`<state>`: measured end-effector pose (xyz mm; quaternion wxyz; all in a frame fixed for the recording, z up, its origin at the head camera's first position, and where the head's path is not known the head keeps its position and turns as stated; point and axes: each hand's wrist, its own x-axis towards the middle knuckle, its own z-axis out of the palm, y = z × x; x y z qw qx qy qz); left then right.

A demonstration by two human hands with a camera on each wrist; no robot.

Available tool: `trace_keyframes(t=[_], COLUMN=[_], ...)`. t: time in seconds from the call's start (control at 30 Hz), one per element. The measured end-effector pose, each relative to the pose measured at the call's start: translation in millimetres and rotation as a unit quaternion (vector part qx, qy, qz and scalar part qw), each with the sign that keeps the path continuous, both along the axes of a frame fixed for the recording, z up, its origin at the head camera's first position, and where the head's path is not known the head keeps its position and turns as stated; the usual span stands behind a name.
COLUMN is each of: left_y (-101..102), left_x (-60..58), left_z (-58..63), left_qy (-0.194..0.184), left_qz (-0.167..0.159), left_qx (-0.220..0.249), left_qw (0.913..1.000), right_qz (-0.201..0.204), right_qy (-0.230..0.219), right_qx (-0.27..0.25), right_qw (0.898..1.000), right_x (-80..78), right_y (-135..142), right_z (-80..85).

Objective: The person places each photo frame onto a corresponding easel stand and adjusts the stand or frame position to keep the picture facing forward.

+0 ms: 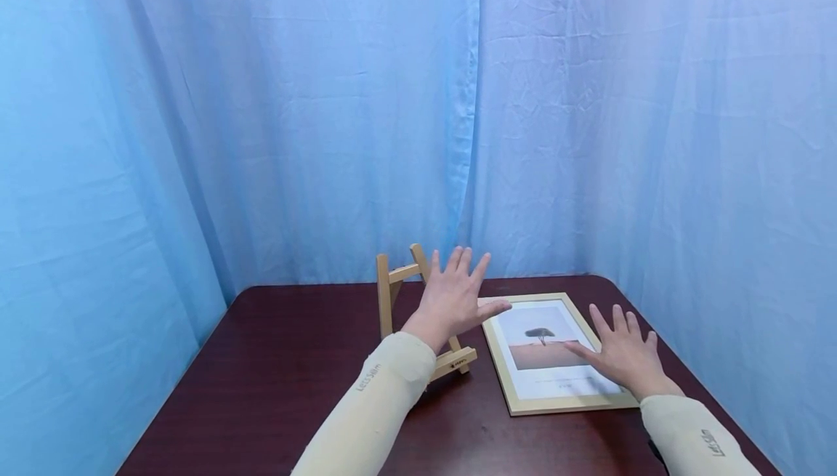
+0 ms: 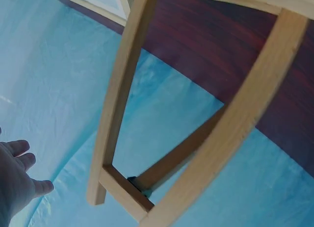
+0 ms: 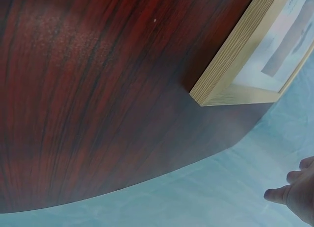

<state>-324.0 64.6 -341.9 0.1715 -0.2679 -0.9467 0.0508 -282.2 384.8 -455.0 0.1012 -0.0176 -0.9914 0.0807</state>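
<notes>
My left hand (image 1: 453,297), fingers spread and straight, is raised in front of a small wooden easel (image 1: 384,294) and overlaps its right side in the head view. The easel stands upright, its lower ledge (image 1: 455,361) showing beside my sleeve. In the left wrist view its two legs, crossbar and rear strut (image 2: 181,148) fill the middle. To the right lies a picture frame (image 1: 512,396) in pale wood, face up, holding a print of a dark tree. Also spread and holding nothing, my right hand (image 1: 624,354) hovers over the frame's right edge.
A dark red-brown wooden table (image 1: 294,374) with rounded far corners bears both things. Light blue curtains (image 1: 340,113) hang behind it and along both sides, close to the table's edges.
</notes>
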Motion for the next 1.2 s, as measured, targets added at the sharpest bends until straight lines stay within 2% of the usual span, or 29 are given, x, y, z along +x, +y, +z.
trace_keyframes(t=[0.2,0.4,0.87,1.2], left_y=[9.1,18.9,33.4,42.1], left_x=[2.4,9.7,22.3,31.4], left_z=[-7.5,-18.1,-55.8,-79.1], left_qy=[-0.006,-0.012,-0.006,-0.005], left_qz=[-0.005,-0.019,-0.013,-0.023], left_qx=[-0.006,-0.002,-0.016,0.000], left_qw=[1.0000,0.9998,0.9998,0.9997], right_qz=[0.000,0.002,0.004,-0.005], right_qy=[0.004,0.003,0.009,0.006], right_qx=[0.004,0.002,-0.001,-0.004], right_qw=[1.000,1.000,1.000,1.000], right_x=[1.0,2.8,4.3,7.2], right_y=[2.0,6.6,15.0,20.3], right_z=[-0.3,-0.3,-4.8,-8.9])
